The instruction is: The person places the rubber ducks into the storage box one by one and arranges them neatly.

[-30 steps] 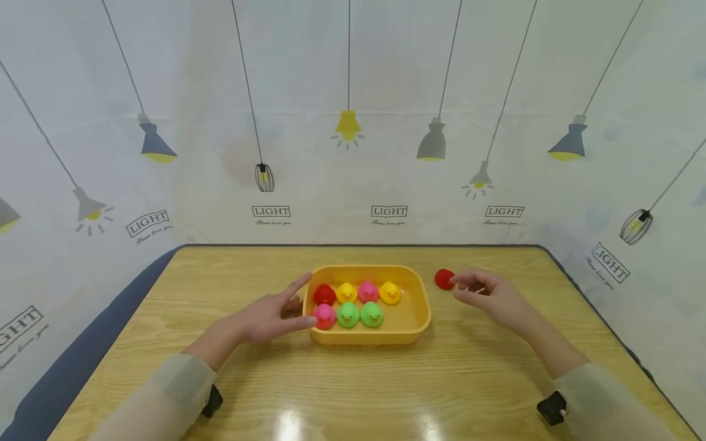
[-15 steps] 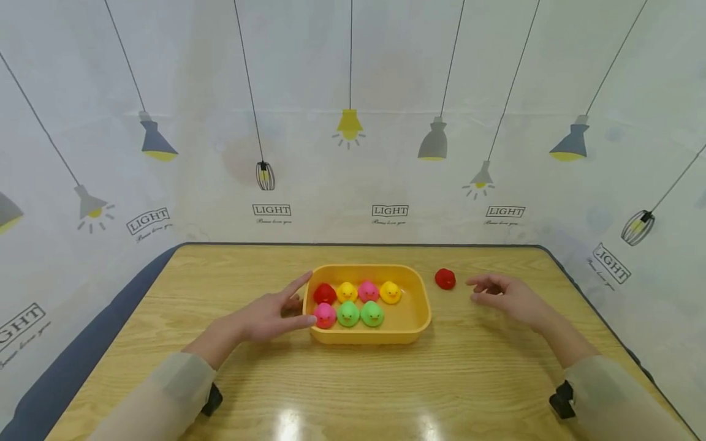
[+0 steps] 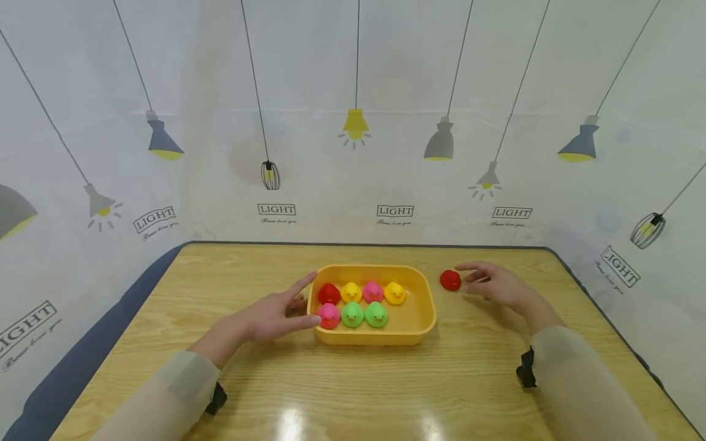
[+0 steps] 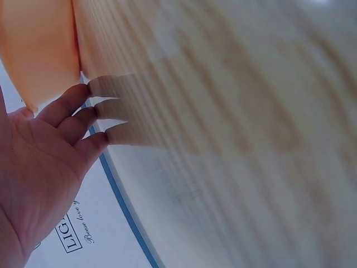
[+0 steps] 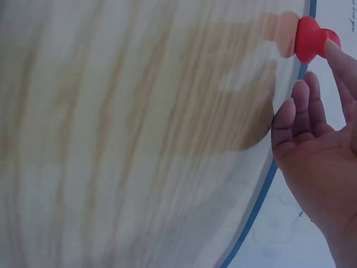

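Note:
A yellow-orange plastic tray (image 3: 408, 337) holds two rows of small toy ducks; the far row has a red duck (image 3: 329, 293), a yellow duck (image 3: 351, 293), a pink duck and another yellow duck (image 3: 394, 293). Pink and green ducks (image 3: 353, 314) make up the near row. My left hand (image 3: 270, 315) rests spread at the tray's left end, index finger and thumb extended along the rim. Right of the tray, one red duck (image 3: 450, 280) sits alone on the table. My right hand (image 3: 499, 286) is beside it, fingers loosely bent, a fingertip over its edge in the right wrist view; contact is unclear.
The wooden table (image 3: 353, 392) ends at a dark edge, with a lamp-patterned cloth (image 3: 331, 61) behind and at the sides. Inside the tray, bare floor shows at the right end. Dark wrist devices (image 3: 526, 367) sit under both sleeves.
My right hand first drew back rightward from the lone red duck, then returned close to it, now turned with the index finger extended. My left hand stays at the tray; the view shifted slightly.

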Demonstrator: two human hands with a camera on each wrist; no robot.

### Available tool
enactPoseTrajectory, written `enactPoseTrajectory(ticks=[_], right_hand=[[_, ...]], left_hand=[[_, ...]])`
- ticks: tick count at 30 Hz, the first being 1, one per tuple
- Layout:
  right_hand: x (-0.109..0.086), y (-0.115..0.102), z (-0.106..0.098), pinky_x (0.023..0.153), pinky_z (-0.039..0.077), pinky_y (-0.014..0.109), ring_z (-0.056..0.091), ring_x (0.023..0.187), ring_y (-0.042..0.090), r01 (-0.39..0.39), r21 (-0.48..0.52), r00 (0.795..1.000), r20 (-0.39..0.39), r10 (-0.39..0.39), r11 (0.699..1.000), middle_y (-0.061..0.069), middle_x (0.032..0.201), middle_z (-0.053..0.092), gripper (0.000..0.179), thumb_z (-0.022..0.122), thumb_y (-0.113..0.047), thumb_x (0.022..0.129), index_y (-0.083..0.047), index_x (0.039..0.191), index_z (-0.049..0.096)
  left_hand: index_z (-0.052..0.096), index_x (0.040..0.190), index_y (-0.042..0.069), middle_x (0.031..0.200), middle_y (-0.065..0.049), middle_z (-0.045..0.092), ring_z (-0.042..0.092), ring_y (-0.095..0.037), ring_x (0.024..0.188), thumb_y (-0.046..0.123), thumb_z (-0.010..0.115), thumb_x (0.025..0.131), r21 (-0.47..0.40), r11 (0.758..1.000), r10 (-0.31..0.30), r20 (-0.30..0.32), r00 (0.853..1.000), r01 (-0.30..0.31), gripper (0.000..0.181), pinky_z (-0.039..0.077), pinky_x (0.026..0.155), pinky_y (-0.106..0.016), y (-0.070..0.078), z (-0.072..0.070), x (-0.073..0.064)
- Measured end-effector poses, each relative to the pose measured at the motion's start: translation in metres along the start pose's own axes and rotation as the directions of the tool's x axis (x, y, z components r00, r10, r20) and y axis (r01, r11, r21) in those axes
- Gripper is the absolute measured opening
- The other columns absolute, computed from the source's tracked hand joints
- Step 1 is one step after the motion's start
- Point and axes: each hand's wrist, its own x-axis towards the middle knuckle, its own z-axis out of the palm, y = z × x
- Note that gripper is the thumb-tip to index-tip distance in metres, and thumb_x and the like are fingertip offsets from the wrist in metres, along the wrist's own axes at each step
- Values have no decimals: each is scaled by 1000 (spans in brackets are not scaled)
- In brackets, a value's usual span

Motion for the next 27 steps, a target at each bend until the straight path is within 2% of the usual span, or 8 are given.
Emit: enactPoseTrajectory(ticks=[6, 10, 13, 19, 27], right_hand=[[11, -2, 4, 92, 52, 39, 56, 122, 35, -38, 10, 999, 21, 37, 999, 22, 144, 59, 60, 76, -28, 105, -17, 159, 55], [15, -1, 7, 103, 46, 48, 53, 124, 37, -50, 21, 998, 41, 50, 999, 22, 142, 58, 61, 77, -26, 104, -16, 159, 53], [18, 1, 10, 105, 44, 49, 54, 123, 36, -57, 38, 997, 59, 55, 998, 22, 141, 59, 61, 76, -27, 105, -12, 159, 51], [22, 2, 13, 108, 44, 47, 58, 123, 33, -81, 49, 995, 59, 79, 995, 21, 144, 64, 57, 75, -31, 106, -10, 155, 54], [23, 0, 14, 101, 42, 39, 56, 118, 31, -99, 55, 994, 48, 96, 994, 17, 136, 65, 53, 75, -30, 106, -11, 152, 57]], left_hand=[[5, 173, 56, 168, -16, 53, 49, -44, 157, 82, 65, 94, 4, 1000, -6, 3, 1000, 6, 103, 31, 129, -73, 0, 0, 1], [4, 174, 54, 168, -17, 53, 49, -45, 156, 82, 64, 94, 7, 1000, 1, 2, 1000, -1, 103, 32, 128, -74, 0, 0, 1], [4, 174, 54, 168, -17, 53, 49, -44, 157, 82, 64, 95, 10, 1000, 3, 2, 1000, -3, 103, 31, 129, -74, 0, 0, 0], [4, 175, 52, 168, -16, 53, 49, -44, 157, 80, 63, 96, 21, 1000, 16, 4, 1000, -16, 102, 31, 129, -73, 0, -2, 0], [4, 175, 51, 167, -18, 53, 50, -46, 155, 81, 63, 96, 19, 1000, 17, 12, 1000, -17, 103, 33, 128, -74, 1, -3, 0]])
